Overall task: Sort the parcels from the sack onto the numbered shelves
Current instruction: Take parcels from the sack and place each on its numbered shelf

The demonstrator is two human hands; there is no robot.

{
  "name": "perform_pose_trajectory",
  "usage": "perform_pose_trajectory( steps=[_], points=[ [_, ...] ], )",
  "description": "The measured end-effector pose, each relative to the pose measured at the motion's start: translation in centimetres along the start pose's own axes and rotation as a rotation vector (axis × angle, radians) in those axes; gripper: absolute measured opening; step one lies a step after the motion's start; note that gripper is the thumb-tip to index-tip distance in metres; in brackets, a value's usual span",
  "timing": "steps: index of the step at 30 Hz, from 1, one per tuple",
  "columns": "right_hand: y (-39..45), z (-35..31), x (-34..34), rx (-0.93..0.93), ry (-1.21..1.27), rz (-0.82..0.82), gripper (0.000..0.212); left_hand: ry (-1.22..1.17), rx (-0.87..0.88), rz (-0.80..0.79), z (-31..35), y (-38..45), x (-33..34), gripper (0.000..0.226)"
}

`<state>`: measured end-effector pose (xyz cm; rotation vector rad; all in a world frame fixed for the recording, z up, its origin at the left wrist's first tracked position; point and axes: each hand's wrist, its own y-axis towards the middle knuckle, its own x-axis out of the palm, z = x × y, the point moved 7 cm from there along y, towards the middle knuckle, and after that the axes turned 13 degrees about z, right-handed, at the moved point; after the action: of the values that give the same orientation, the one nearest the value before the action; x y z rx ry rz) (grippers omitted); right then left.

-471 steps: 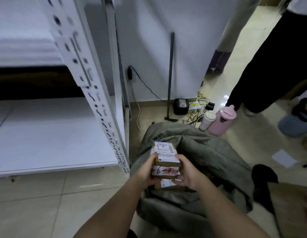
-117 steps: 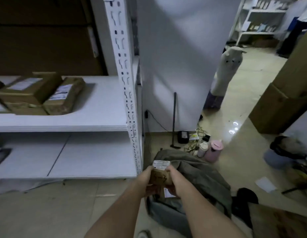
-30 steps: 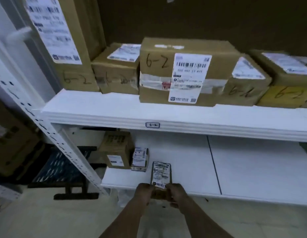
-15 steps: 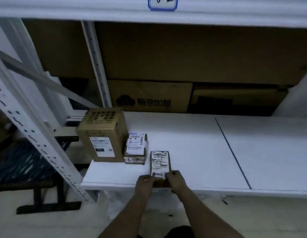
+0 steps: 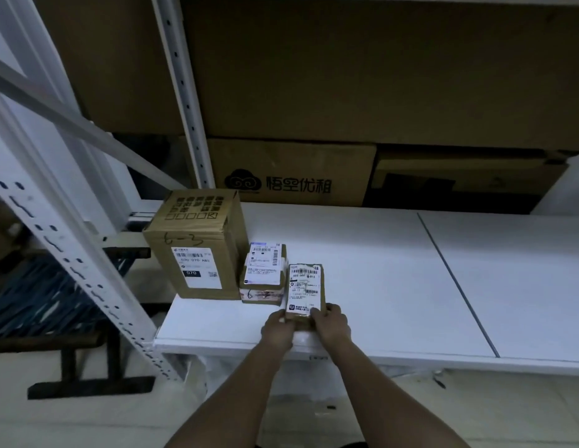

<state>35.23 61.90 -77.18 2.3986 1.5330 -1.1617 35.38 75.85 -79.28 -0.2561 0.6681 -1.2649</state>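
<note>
Viewpoint: a head-worn camera looks down at a low white shelf board (image 5: pixel 362 270) in a white metal rack, with two bare forearms reaching in from the bottom edge.

Parcel in hand: a small, flat brown cardboard parcel (image 5: pixel 305 291) with a white barcode label over most of its top face. It lies on the shelf near the front edge, its long side running away from the viewer.

Left hand (image 5: pixel 278 329): its fingers curl round the near left corner of the small parcel and grip it.

Right hand (image 5: pixel 332 324): it grips the near right corner of the same parcel, thumb on top by the label. The two hands sit close together at the parcel's near end.

Neighbouring parcels: a second small brown cardboard parcel (image 5: pixel 264 274) with white labels sits just left of the held one, their sides touching or nearly so. Left of that stands a taller brown cardboard box (image 5: pixel 194 244) with "6-3" handwritten on its front above a white label.

Behind the shelf: a large brown carton printed with a black cloud logo and Chinese characters (image 5: pixel 291 173) stands at the back, with more dark cardboard above and to its right.

Rack frame: a white perforated upright post (image 5: pixel 74 270) slants down at the left, ending at the shelf's front left corner.

Floor: pale and dim below the shelf.
</note>
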Motion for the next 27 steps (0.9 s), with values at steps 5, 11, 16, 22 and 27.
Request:
perform_pose_trajectory(
  steps=[5, 11, 16, 22, 27],
  points=[
    [1.6, -0.3, 0.6, -0.018, 0.0, 0.027, 0.048, -0.078, 0.006, -0.008, 0.7, 1.0, 0.0, 0.035],
    [2.6, -0.5, 1.1, -0.015, -0.004, 0.032, 0.05, -0.076, 0.009, 0.017, 1.3, 0.8, -0.5, 0.033],
    [2.6, -0.6, 1.2, -0.039, -0.024, 0.039, 0.048, -0.133, -0.013, 0.019, 1.7, -0.1, -0.8, 0.026],
    [2.7, -0.6, 1.4, -0.056, -0.061, 0.021, 0.047, -0.139, -0.019, 0.011, 1.8, -0.6, -1.1, 0.029],
    [2.7, -0.8, 1.3, -0.047, -0.048, 0.016, 0.047, -0.098, -0.002, -0.007, 1.9, -0.7, -1.0, 0.027]
  ],
)
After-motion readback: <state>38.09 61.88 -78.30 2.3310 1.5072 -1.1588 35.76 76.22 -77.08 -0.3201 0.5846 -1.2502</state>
